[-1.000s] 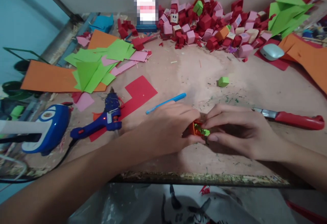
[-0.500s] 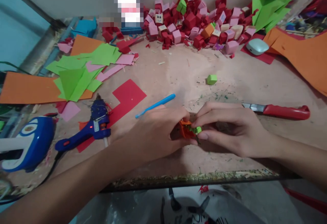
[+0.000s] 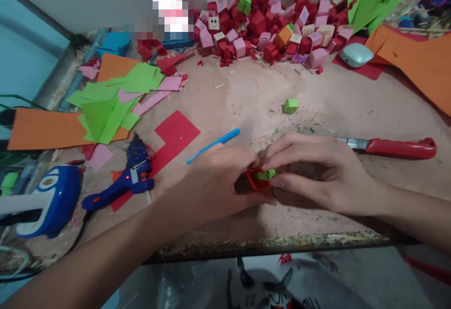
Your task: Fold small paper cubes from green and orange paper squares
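My left hand (image 3: pixel 225 175) is closed round a small orange foam box (image 3: pixel 259 182), its fingers at the far side and its thumb at the near side. My right hand (image 3: pixel 313 170) pinches a small green foam piece (image 3: pixel 269 174) with a jagged edge, which lies partly inside the box's open top. The fingertips of both hands almost meet there. A blue pen (image 3: pixel 218 143) lies just beyond my left hand. Past my right hand lies a knife with a red handle (image 3: pixel 400 148), its blade partly hidden. Farther back sits a small green cube (image 3: pixel 291 106).
A blue glue gun (image 3: pixel 136 173) lies at left beside red foam (image 3: pixel 178 130). Green foam sheets (image 3: pixel 105 107) and a blue-and-white tool (image 3: pixel 56 201) are farther left. Many small red and pink boxes (image 3: pixel 259 25) are heaped at the back. A pale rounded case (image 3: pixel 356 54) rests at right.
The orange box has tipped slightly, so its opening shows more. The green piece has shifted a little over it with my right hand. The whole view has moved slightly.
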`<state>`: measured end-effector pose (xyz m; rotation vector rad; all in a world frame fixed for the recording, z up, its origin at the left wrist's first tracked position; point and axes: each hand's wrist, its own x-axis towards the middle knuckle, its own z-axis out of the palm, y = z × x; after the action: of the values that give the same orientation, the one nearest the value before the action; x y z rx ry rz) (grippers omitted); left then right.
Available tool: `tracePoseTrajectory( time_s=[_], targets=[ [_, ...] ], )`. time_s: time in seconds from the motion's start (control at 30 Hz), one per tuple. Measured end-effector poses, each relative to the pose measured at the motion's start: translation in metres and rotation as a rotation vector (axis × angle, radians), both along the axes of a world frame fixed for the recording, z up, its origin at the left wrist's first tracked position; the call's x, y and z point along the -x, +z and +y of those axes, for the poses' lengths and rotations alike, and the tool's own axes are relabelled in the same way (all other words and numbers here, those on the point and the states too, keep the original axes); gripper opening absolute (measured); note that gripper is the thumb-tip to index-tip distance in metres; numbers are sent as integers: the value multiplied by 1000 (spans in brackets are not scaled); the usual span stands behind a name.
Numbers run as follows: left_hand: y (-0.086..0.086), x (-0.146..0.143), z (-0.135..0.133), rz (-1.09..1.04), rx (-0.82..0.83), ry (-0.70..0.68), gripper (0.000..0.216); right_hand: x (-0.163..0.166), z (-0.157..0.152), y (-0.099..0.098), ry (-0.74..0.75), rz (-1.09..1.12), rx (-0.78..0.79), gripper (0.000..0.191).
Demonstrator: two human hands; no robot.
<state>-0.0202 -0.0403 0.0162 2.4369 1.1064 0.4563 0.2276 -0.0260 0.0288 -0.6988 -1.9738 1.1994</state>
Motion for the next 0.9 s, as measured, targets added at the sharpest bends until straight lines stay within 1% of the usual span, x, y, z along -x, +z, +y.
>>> tracePoseTrajectory(
  time_s=[0.07,0.2,0.23,0.3,0.37,0.47,0.57,0.63,0.7,0.8,0.9],
  targets=[
    [-1,0,0,6,5,-21,55,1,0,0,-14,43,106,11],
    [3,0,2,0,-14,-50,65,1,0,-1,-38,125,463,11],
    [6,0,3,-12,-19,-50,67,1,0,-2,-40,150,532,13],
    [11,1,3,-44,-19,-51,69,-1,1,-4,-52,198,619,15],
    [16,3,4,-73,-24,-56,69,-2,2,-7,-58,200,659,19],
    [21,9,5,-63,-48,-60,60,-4,5,-11,-48,190,673,25],
    [21,14,7,31,-100,-121,44,-4,8,-15,-33,261,684,24],
    [21,16,10,94,-148,-167,39,-3,9,-16,-41,290,703,25],
    [23,17,12,128,-191,-172,36,-2,10,-17,-56,284,716,27],
    [35,25,14,134,-211,-110,33,-3,10,-18,-64,274,708,25],
    [58,47,9,150,-228,52,24,-5,10,-20,-68,293,715,22]
  ],
)
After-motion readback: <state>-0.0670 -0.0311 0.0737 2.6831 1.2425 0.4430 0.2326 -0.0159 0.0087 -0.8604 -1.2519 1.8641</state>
